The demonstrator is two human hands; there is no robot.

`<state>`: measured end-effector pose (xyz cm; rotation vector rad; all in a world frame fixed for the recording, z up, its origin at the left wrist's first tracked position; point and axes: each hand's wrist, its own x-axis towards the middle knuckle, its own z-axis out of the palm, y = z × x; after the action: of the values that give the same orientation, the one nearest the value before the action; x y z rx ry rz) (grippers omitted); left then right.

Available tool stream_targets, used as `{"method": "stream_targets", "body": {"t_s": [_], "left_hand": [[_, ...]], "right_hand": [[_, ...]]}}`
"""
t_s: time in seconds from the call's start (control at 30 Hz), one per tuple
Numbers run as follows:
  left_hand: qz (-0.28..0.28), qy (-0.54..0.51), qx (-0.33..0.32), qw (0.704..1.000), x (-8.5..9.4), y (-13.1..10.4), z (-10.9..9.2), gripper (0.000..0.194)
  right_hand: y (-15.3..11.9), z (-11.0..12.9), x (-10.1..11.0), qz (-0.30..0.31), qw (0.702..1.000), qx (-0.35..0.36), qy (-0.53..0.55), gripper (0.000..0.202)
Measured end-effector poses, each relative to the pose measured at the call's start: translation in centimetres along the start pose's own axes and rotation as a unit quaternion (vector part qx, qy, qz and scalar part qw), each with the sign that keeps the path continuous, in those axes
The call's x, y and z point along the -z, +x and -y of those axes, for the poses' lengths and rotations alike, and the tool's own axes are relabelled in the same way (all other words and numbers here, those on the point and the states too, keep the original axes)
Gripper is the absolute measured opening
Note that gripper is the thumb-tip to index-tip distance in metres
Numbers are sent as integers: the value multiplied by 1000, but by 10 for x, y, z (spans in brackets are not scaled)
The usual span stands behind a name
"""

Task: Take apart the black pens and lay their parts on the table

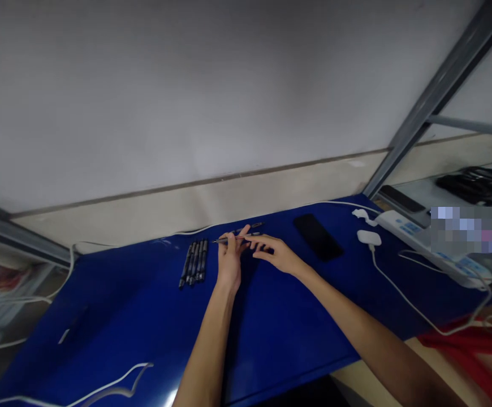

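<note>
My left hand [229,263] is closed around a slim pen [220,241], which lies nearly level with its narrow end pointing left. From the right, my right hand [280,255] has its forefinger and thumb at the pen's other end, the remaining fingers loosely bent. Part of that grip is hidden. Left of my hands, several dark pens [194,263] lie side by side in a row. Just behind my fingers is another dark, thin pen-like piece [257,225], partly covered by the hand.
A black phone [318,236] lies on the blue tabletop [271,333]. Farther right are a white earbud case [369,237] on a cable and a white power strip [407,226]. A dark thin object with a white end [63,336] and a white cable [119,381] lie at left.
</note>
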<state>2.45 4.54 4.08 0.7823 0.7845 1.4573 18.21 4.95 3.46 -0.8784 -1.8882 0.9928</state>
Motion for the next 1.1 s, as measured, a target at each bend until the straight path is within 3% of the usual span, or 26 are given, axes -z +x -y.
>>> {"method": "stream_targets", "body": {"t_s": [0.1,0.23,0.37,0.5,0.63,0.77,0.9,1.0,1.1], "left_hand": [[13,-19,33,999,1,1,1,34],[35,0,88,995,-4,-4,4,34],[34,53,114,992,-8,-8,6,32],[54,118,124,984,-8,-7,9,36],[90,175,139,971,-10,-8,12,35],[139,200,157,957,-14,-11,14,30],[171,173,166,956,-14,-13,13,33],[175,149,176,957,-13,-13,13,37],[158,121,187,962,-13,-13,14,46]], "right_hand": [[-1,-5,-5,-72,991,-45,107,34],[-2,-4,-4,-192,954,-59,222,33],[-1,-9,1,-226,909,-90,339,21],[-1,-14,4,-256,878,-112,388,25],[-1,-11,5,-241,864,-128,424,30],[0,-3,7,-195,825,-171,502,35],[0,5,12,-207,793,-142,555,32],[-2,8,17,-209,777,-127,579,34],[-3,10,21,-210,781,-120,575,39]]}}
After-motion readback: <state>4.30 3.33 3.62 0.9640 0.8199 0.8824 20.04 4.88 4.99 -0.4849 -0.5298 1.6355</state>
